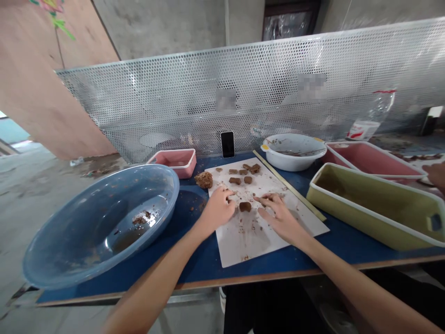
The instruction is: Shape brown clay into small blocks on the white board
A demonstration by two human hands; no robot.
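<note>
A small brown block of what looks like clay (pixel 245 207) lies on a white board (pixel 239 250) in front of me. My left hand (pixel 220 205) is just left of the block, its fingers loosely curved and apart, with nothing visible in them. On the other side, my right hand (pixel 277 215) hovers at or rests on the board, fingers spread and pointing at the block. Neither hand clearly touches it. Farther back are several smaller brown pieces (pixel 234 180) and a little heap of them (pixel 255 169). A rough brown lump (pixel 204 180) sits at the board's left edge. Crumbs and smears mark the board.
A large blue basin (pixel 100 185) with muddy water stands left, a small pink tub (pixel 187 169) behind it. A yellowish strip (pixel 288 185) lies along the board's right side. A white basin (pixel 295 160), green tub (pixel 365 218), pink tub (pixel 375 160) and another person's hand (pixel 436 176) are right.
</note>
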